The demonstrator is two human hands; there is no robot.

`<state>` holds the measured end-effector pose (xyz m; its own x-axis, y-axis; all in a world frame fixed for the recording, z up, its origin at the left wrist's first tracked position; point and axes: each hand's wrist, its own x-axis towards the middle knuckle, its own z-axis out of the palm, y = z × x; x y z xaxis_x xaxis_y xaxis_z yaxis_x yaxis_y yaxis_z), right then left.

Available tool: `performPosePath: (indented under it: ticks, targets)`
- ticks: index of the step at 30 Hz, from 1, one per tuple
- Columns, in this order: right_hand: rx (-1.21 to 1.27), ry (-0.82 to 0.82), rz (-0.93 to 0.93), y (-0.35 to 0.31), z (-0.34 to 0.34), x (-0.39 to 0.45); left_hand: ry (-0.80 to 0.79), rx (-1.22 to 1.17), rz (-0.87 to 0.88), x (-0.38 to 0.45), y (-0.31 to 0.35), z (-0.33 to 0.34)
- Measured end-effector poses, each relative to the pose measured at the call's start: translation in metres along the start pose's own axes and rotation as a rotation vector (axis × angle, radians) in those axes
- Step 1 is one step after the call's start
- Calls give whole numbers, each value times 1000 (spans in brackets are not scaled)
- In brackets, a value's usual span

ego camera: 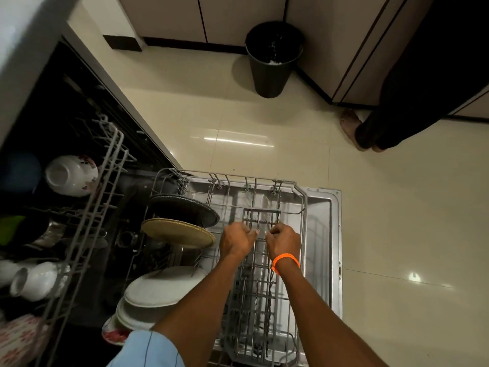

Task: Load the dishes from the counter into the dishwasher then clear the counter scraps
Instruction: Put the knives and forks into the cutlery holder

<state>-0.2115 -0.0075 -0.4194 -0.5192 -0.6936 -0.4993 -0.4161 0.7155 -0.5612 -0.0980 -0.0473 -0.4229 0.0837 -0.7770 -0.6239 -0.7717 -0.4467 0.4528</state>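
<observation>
Head view: dishwasher lower rack pulled out over the open door, left hand and right hand both curled on the grey cutlery basket, contents unclear, black plate, tan plate and white plates racked at left, black bin on the floor beyond.

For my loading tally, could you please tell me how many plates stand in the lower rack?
4 plainly: a black plate farthest back, a tan plate before it, then two white plates nearest. A red-patterned one may hide behind.
</observation>
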Motion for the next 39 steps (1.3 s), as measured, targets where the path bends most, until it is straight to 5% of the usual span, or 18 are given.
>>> performPosePath:
  ticks: [12,24,39]
  targets:
    - [67,5,-82,-101,-139,-163,-20,-115,-3,-183,41,-134]
    - [38,-20,-353,-209,-234,-320,283,-141,156,-362,84,-299]
    - [-83,-260,-839,-289,-227,-502,701,-388,-67,-541,-29,-416]
